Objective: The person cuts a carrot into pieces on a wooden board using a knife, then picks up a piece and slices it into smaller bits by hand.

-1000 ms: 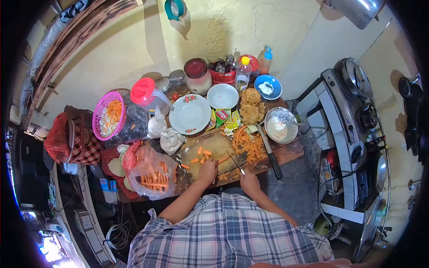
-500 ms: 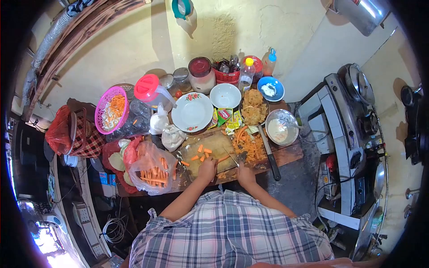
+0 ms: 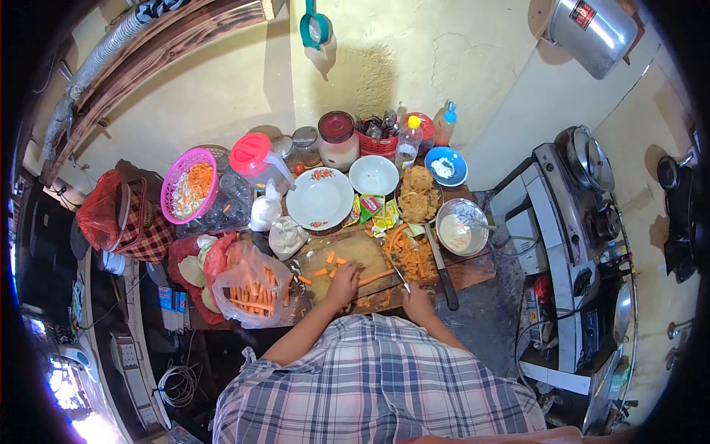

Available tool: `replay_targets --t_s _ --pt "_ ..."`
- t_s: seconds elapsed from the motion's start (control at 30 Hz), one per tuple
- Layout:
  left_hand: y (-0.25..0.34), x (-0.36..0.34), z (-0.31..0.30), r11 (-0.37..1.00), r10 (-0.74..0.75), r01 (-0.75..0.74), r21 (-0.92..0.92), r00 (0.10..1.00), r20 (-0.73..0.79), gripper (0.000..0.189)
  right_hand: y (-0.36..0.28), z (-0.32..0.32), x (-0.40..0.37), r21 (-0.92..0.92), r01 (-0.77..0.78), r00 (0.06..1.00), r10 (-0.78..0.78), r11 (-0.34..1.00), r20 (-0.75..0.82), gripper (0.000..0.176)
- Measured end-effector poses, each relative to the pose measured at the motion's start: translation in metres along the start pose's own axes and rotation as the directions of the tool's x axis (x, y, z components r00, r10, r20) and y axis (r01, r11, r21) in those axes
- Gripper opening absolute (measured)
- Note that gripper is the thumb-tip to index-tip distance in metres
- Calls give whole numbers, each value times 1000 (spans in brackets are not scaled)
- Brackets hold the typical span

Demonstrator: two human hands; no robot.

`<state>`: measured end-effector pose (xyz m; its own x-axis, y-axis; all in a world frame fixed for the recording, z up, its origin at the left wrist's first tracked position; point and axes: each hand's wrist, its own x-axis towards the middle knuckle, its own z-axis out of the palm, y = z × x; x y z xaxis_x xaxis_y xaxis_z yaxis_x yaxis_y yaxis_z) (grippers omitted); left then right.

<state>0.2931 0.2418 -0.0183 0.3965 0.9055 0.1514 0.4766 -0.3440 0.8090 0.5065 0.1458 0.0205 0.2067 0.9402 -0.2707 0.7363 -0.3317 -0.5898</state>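
Note:
My left hand [image 3: 345, 286] is closed on the near end of a peeled carrot [image 3: 379, 276], which lies across the wooden cutting board [image 3: 318, 256]. My right hand [image 3: 418, 302] grips a small knife [image 3: 400, 275]. Its blade points up and away from me, at the carrot's far end. Several cut carrot pieces [image 3: 330, 259] lie on the board beyond my left hand. A heap of orange peelings [image 3: 414, 255] sits to the right of the board. Across its edge lies a larger knife with a black handle [image 3: 448, 288].
Left of the board is a plastic bag of carrots [image 3: 255, 292]. Behind stand a flowered plate [image 3: 319, 200], a white bowl [image 3: 373, 175], fried food [image 3: 421, 194] and a bowl of batter [image 3: 462, 231]. A pink basket [image 3: 190, 185] holds shredded vegetables. A stove [image 3: 566, 192] stands right.
My right hand and the small knife have moved right and nearer to me, away from my left hand, and more of the carrot shows between them. The head view has shifted slightly.

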Motion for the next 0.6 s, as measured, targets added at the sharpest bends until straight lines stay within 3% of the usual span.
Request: replay_targets --t_s 0.13,0.2,0.23,0.3,0.37,0.43,0.6 --pt "-6 -8 -23 985 -152 150 -80 988 -14 27 5 9 1 9 -5 997 4 1000 76 27" --pt "2 -16 -32 999 -18 15 39 997 81 30 4 10 2 15 15 989 -17 1000 145 27" --pt "6 -18 -32 999 -20 17 40 997 77 30 1 9 3 14 19 989 -21 1000 147 27" --pt "14 -20 -26 959 157 -171 225 984 81 31 -4 8 4 -23 -21 987 24 1000 159 28" --pt "7 -22 -20 962 127 -148 229 987 102 29 -8 10 4 -25 15 990 -11 1000 140 28" --pt "3 -22 -21 964 -63 30 265 991 118 23 -9 14 6 -27 52 992 -48 998 119 28" --pt "8 -35 -36 964 -101 86 250 994 46 19 -8 28 9 -53 107 983 -98 993 155 28"
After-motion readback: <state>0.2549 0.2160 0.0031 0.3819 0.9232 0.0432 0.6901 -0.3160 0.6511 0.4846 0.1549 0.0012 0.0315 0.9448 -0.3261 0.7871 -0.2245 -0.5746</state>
